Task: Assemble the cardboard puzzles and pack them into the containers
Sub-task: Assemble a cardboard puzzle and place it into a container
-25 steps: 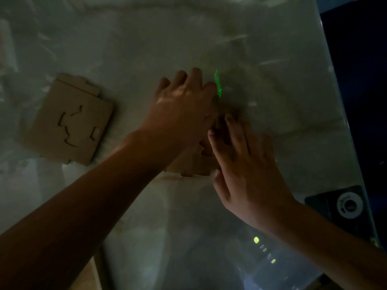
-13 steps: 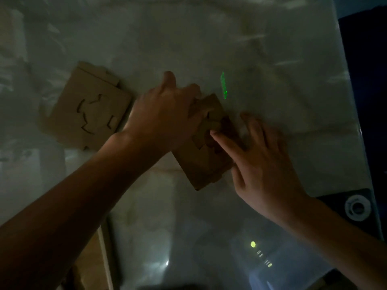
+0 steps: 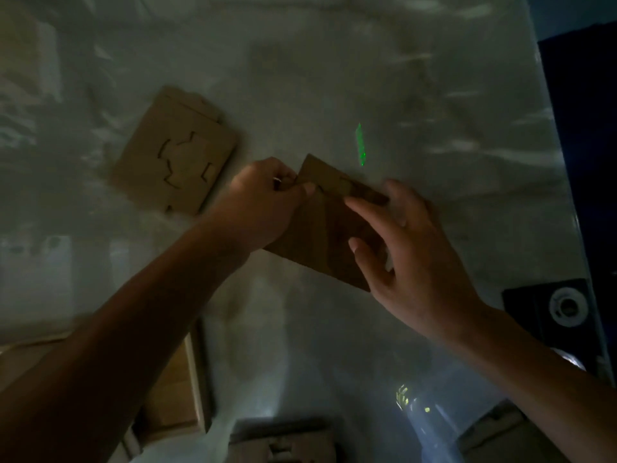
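Observation:
A square brown cardboard puzzle point(image 3: 325, 235) is tilted up off the pale table point(image 3: 417, 95) at the centre. My left hand point(image 3: 263, 202) pinches its upper left edge with thumb and fingers. My right hand point(image 3: 410, 259) grips its right side, fingers laid across its face and thumb near the lower edge. A second assembled cardboard puzzle point(image 3: 177, 152) with visible cut lines lies flat on the table to the upper left, on top of another cardboard sheet.
A wooden container point(image 3: 187, 389) sits at the lower left, partly hidden by my left forearm. More cardboard point(image 3: 283, 442) shows at the bottom edge. A black device with a white ring point(image 3: 564, 309) lies by the table's right edge. The scene is dim.
Both hands have taken hold of the centre puzzle and lifted it off the table, where before they pressed on it flat. The view has shifted, so the left puzzle appears further right.

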